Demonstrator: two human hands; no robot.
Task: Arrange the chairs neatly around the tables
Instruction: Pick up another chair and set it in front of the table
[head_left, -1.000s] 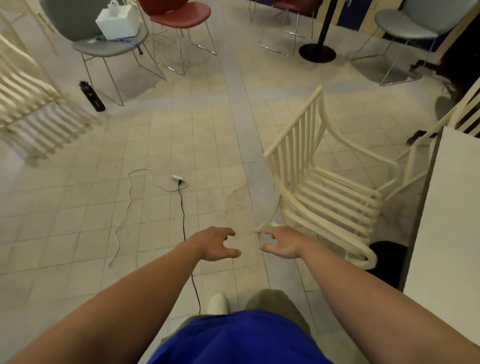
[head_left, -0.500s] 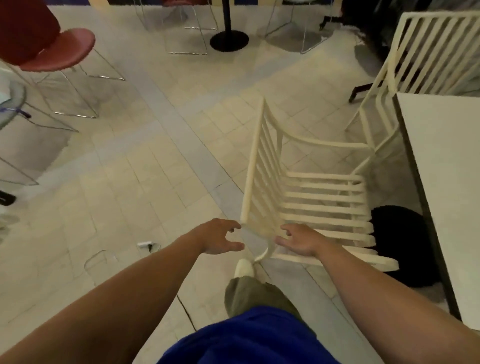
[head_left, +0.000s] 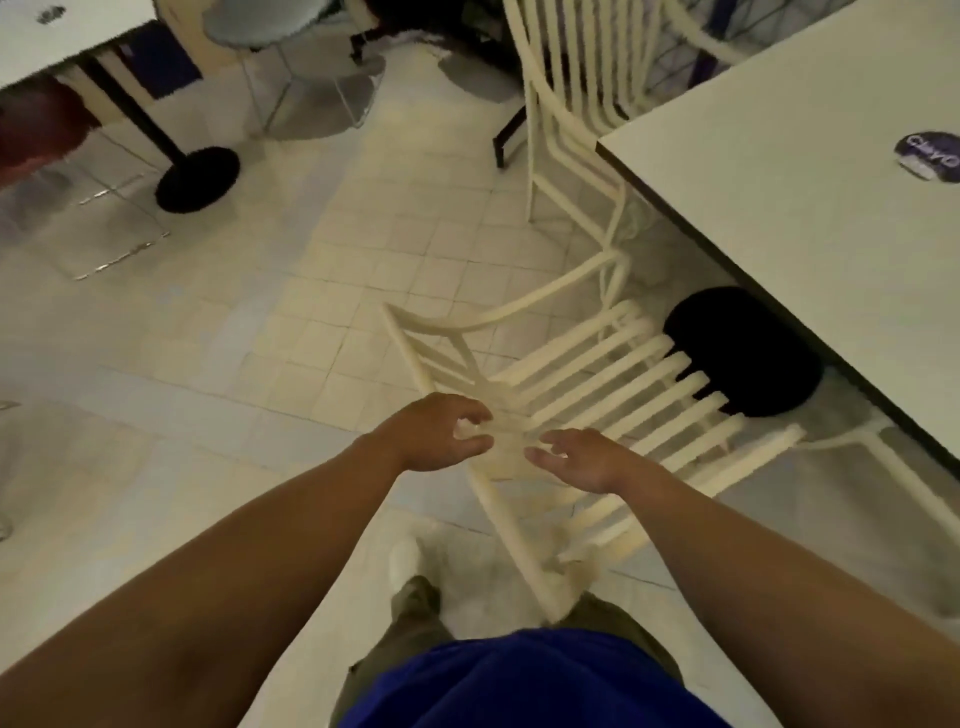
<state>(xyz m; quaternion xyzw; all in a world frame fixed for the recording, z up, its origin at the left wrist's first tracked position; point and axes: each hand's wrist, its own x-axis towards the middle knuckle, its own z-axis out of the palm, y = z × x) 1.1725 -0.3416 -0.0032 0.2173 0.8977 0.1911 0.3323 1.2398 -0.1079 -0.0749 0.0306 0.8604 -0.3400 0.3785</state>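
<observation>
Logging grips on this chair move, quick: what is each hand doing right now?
Left hand: open, fingers curled at the top rail of the cream chair, not clearly gripping it.
Right hand: open, holding nothing, above the chair's back.

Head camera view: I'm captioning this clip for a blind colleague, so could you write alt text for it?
Two bare hands, left hand and right hand, reach with open fingers over the back of a cream slatted chair that faces a white table on the right. A second cream chair stands further along the table, on a pale tiled floor.
</observation>
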